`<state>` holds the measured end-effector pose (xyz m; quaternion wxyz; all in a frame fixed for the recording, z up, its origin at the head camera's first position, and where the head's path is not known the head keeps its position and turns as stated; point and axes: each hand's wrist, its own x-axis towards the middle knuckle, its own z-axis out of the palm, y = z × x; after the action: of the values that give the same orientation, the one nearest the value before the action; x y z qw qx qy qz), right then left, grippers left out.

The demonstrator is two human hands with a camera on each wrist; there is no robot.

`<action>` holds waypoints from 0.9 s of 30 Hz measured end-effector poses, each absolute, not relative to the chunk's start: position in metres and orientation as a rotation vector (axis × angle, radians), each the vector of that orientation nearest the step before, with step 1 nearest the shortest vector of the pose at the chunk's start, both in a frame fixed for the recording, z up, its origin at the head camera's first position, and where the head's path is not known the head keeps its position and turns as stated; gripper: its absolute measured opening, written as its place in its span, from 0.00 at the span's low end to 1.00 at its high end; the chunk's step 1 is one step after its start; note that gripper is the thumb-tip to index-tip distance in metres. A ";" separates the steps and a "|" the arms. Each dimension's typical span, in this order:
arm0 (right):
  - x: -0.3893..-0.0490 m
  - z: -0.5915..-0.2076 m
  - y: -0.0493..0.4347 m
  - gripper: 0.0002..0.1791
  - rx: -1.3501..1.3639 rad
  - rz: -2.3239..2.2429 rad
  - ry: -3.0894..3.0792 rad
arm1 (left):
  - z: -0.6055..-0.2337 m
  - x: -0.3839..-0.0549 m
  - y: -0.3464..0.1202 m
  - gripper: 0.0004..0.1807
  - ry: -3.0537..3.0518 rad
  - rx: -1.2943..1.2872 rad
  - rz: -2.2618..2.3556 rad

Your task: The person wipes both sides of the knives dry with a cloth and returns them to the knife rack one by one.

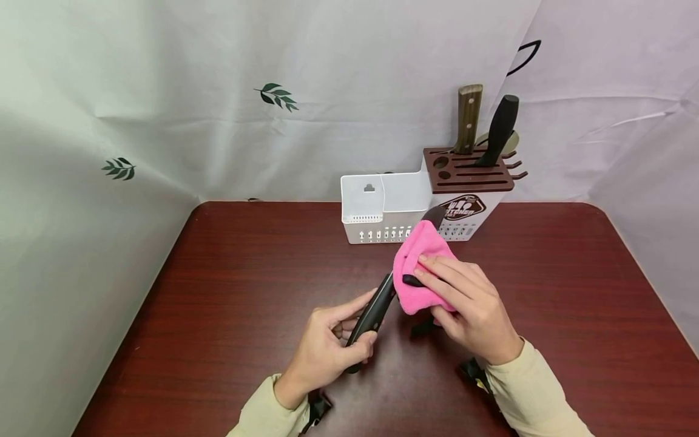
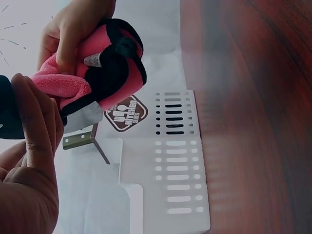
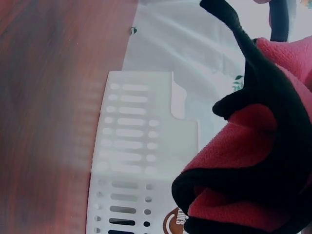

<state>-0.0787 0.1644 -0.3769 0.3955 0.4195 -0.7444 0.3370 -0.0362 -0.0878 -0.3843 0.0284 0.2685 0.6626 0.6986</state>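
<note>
My left hand grips the black handle of a knife, tilted up toward the right. Over its blade lies a folded pink cloth with black edging, held by my right hand with fingers bent across its top and thumb beneath. In the left wrist view a short stretch of the silver blade shows between handle and cloth; the cloth hides the rest. The right wrist view is largely filled by the cloth's folds and dark trim.
Behind the hands stands a white knife holder with a brown slotted top. A wooden-handled knife and a black-handled one stand in it. Side hooks stick out right. White curtains border the dark red table.
</note>
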 end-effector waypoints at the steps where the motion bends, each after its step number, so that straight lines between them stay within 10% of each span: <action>1: -0.079 -0.377 0.165 0.17 1.051 0.855 -1.886 | -0.384 -0.036 -0.088 0.34 2.046 0.827 2.149; 27: -0.082 -0.381 0.178 0.23 0.508 0.906 -2.018 | -0.387 -0.033 -0.084 0.33 1.919 0.903 2.142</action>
<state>-0.0821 0.1776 -0.3805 0.4224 0.2029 -0.8059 0.3620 -0.0326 -0.0838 -0.3867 0.0636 0.2991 0.6355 0.7090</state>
